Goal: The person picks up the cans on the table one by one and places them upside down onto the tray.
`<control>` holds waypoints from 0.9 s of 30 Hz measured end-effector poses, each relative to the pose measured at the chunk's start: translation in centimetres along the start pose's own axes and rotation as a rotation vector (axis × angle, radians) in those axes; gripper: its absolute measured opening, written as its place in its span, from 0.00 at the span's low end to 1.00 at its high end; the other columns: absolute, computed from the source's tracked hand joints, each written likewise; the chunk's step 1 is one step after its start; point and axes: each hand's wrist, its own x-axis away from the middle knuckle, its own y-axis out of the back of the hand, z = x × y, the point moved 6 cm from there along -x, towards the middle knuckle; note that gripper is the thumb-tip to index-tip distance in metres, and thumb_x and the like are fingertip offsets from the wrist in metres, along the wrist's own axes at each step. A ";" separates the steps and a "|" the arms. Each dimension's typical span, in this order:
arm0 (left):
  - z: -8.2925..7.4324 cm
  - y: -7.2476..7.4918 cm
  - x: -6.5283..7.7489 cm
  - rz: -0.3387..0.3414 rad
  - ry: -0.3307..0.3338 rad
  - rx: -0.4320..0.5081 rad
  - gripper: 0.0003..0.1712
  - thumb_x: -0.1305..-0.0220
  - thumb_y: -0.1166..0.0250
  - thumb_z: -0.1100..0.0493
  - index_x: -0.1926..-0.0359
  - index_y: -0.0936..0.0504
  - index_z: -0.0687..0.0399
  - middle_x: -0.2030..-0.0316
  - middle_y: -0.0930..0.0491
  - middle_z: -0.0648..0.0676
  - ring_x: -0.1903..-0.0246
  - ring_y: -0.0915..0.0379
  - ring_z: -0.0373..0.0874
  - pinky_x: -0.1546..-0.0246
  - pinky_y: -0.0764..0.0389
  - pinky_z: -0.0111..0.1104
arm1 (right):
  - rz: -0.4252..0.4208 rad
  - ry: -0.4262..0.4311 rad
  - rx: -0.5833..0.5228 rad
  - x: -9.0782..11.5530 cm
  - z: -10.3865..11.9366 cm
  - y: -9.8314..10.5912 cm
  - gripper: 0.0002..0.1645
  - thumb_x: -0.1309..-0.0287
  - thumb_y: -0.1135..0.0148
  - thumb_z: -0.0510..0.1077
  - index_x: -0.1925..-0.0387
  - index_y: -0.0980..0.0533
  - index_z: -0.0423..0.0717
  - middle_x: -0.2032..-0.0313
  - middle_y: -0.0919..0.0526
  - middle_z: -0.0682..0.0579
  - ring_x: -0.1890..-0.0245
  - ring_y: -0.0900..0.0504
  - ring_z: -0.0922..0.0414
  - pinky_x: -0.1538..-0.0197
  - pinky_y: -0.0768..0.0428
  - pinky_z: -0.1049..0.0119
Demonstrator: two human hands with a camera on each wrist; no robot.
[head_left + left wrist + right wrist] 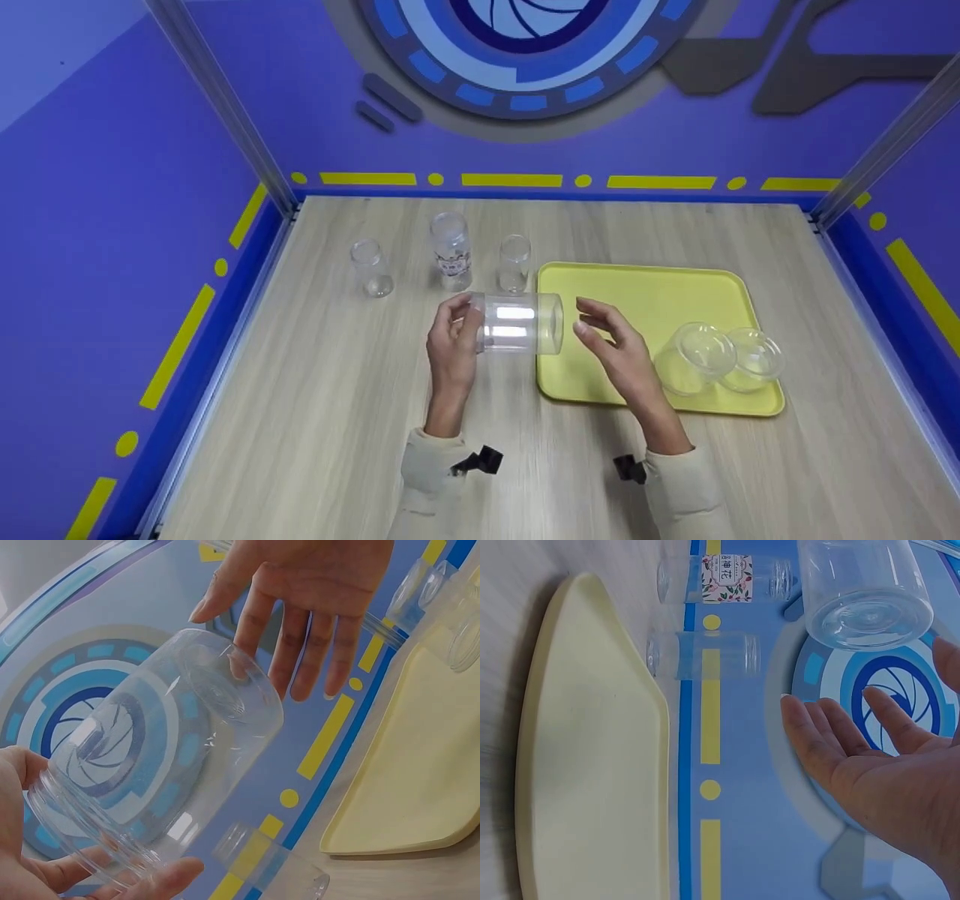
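In the head view my left hand (453, 341) grips a large clear jar (517, 324) by its mouth end, lying sideways in the air with its base to the right. The left wrist view shows the fingers (169, 881) round the jar's threaded neck. My right hand (619, 349) is held just off the base, over the yellow tray (637, 281), its fingers spread and loosely bent around nothing. The right wrist view shows a gap between that hand and the jar (866, 611). Nothing is visible inside the jar.
Two clear jars (694, 367) stand side by side on the tray's right part. Behind my left hand, on the wooden table (315, 420), stand a small clear jar (367, 262), a taller labelled bottle (452, 262) and another small jar (514, 262). Blue panels (570, 161) border the table.
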 end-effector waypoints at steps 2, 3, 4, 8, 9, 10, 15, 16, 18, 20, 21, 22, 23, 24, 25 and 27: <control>0.0 -0.1 0.0 0.002 0.005 0.002 0.26 0.25 0.38 0.50 0.36 0.21 0.63 0.50 0.18 0.59 0.53 0.17 0.56 0.67 0.19 0.33 | 0.000 0.000 -0.002 -0.1 0.0 -0.1 0.28 0.25 0.35 0.45 0.29 0.26 0.40 0.32 0.22 0.44 0.33 0.24 0.48 0.32 0.30 0.45; 0.0 -0.1 0.0 0.005 0.009 0.006 0.26 0.25 0.38 0.50 0.36 0.21 0.63 0.50 0.19 0.59 0.53 0.17 0.56 0.67 0.19 0.33 | 0.002 0.001 -0.002 -0.1 0.1 -0.2 0.28 0.25 0.35 0.45 0.29 0.26 0.40 0.32 0.22 0.43 0.33 0.24 0.47 0.32 0.30 0.44; -0.1 -0.2 0.0 0.007 0.011 0.007 0.26 0.25 0.38 0.51 0.36 0.22 0.63 0.50 0.19 0.59 0.53 0.17 0.54 0.67 0.19 0.33 | 0.004 0.002 -0.003 -0.1 0.1 -0.2 0.28 0.25 0.35 0.44 0.29 0.26 0.40 0.32 0.22 0.43 0.33 0.24 0.47 0.32 0.30 0.44; -0.1 -0.3 0.1 0.008 0.016 0.001 0.25 0.25 0.38 0.51 0.36 0.21 0.63 0.50 0.19 0.59 0.54 0.17 0.52 0.67 0.19 0.33 | 0.010 0.001 -0.013 -0.2 0.1 -0.5 0.27 0.25 0.36 0.43 0.30 0.25 0.39 0.33 0.22 0.43 0.33 0.24 0.46 0.32 0.30 0.45; -0.1 -0.3 0.1 0.008 0.016 0.000 0.24 0.25 0.38 0.52 0.36 0.21 0.62 0.50 0.18 0.59 0.54 0.17 0.51 0.67 0.19 0.33 | 0.010 0.000 -0.017 -0.2 0.1 -0.6 0.27 0.25 0.36 0.42 0.30 0.25 0.39 0.33 0.22 0.43 0.32 0.24 0.46 0.32 0.29 0.45; -0.1 -0.4 0.1 0.008 0.015 -0.003 0.24 0.25 0.38 0.52 0.36 0.21 0.62 0.50 0.18 0.59 0.53 0.16 0.52 0.67 0.18 0.34 | 0.010 -0.003 -0.019 -0.2 0.1 -0.6 0.27 0.25 0.36 0.42 0.30 0.26 0.39 0.33 0.22 0.43 0.33 0.24 0.46 0.32 0.29 0.45; -0.2 -0.5 0.2 0.011 0.012 -0.004 0.25 0.24 0.38 0.50 0.36 0.21 0.61 0.50 0.18 0.59 0.51 0.17 0.56 0.65 0.17 0.35 | 0.009 -0.006 -0.022 -0.2 0.2 -0.8 0.28 0.25 0.36 0.43 0.29 0.26 0.39 0.33 0.22 0.43 0.33 0.24 0.47 0.34 0.26 0.54; -0.2 -0.5 0.2 0.011 0.008 -0.005 0.25 0.24 0.38 0.49 0.36 0.21 0.61 0.50 0.19 0.59 0.51 0.17 0.57 0.66 0.17 0.35 | 0.011 -0.004 -0.028 -0.1 0.2 -0.8 0.28 0.25 0.36 0.43 0.29 0.26 0.39 0.33 0.22 0.43 0.33 0.24 0.47 0.35 0.26 0.56; -0.2 -0.5 0.2 0.009 0.003 -0.005 0.25 0.24 0.38 0.49 0.36 0.21 0.61 0.50 0.19 0.60 0.52 0.16 0.55 0.66 0.17 0.36 | 0.015 0.001 -0.041 -0.1 0.3 -0.9 0.28 0.25 0.36 0.42 0.29 0.26 0.39 0.34 0.21 0.43 0.34 0.24 0.48 0.37 0.25 0.61; -0.2 -0.6 0.3 0.009 0.000 -0.006 0.25 0.24 0.38 0.49 0.36 0.21 0.61 0.50 0.19 0.59 0.53 0.16 0.53 0.66 0.16 0.37 | 0.021 0.010 -0.062 -0.1 0.3 -1.0 0.27 0.25 0.36 0.41 0.29 0.26 0.39 0.34 0.21 0.44 0.35 0.24 0.49 0.38 0.23 0.64; -0.2 -0.6 0.3 0.009 0.000 -0.007 0.25 0.24 0.38 0.49 0.36 0.21 0.61 0.50 0.19 0.60 0.53 0.16 0.52 0.66 0.16 0.37 | 0.026 0.016 -0.078 -0.1 0.4 -1.1 0.27 0.25 0.37 0.40 0.29 0.27 0.38 0.34 0.21 0.43 0.36 0.23 0.49 0.38 0.22 0.64; -0.2 -0.6 0.3 0.010 0.001 -0.006 0.26 0.24 0.38 0.49 0.36 0.21 0.61 0.50 0.19 0.59 0.53 0.16 0.51 0.66 0.16 0.37 | 0.030 0.021 -0.091 -0.1 0.5 -1.2 0.27 0.25 0.37 0.40 0.29 0.27 0.37 0.35 0.21 0.43 0.36 0.23 0.48 0.38 0.22 0.64; -0.2 -0.7 0.3 0.011 0.003 -0.005 0.26 0.24 0.37 0.48 0.36 0.21 0.61 0.50 0.19 0.59 0.53 0.16 0.51 0.66 0.16 0.38 | 0.033 0.025 -0.100 -0.1 0.5 -1.3 0.27 0.25 0.37 0.39 0.29 0.27 0.37 0.35 0.21 0.42 0.37 0.23 0.48 0.38 0.21 0.64; -0.1 -0.7 0.4 0.012 0.005 -0.005 0.26 0.24 0.37 0.48 0.36 0.21 0.61 0.50 0.19 0.59 0.53 0.16 0.52 0.66 0.16 0.38 | 0.035 0.028 -0.108 0.0 0.5 -1.3 0.27 0.25 0.37 0.39 0.29 0.27 0.36 0.35 0.21 0.42 0.37 0.23 0.48 0.38 0.20 0.63; -0.1 -0.7 0.4 0.013 0.008 -0.003 0.26 0.24 0.37 0.48 0.36 0.21 0.62 0.50 0.19 0.59 0.53 0.16 0.52 0.65 0.15 0.38 | 0.037 0.029 -0.113 0.0 0.5 -1.4 0.27 0.24 0.38 0.39 0.29 0.27 0.36 0.35 0.22 0.42 0.37 0.23 0.48 0.39 0.20 0.63; -0.1 -0.8 0.4 0.012 0.014 0.002 0.26 0.24 0.37 0.48 0.36 0.21 0.62 0.50 0.18 0.60 0.53 0.16 0.52 0.65 0.16 0.38 | 0.040 0.028 -0.112 0.0 0.6 -1.5 0.28 0.25 0.37 0.39 0.29 0.28 0.37 0.35 0.22 0.42 0.37 0.23 0.48 0.40 0.19 0.63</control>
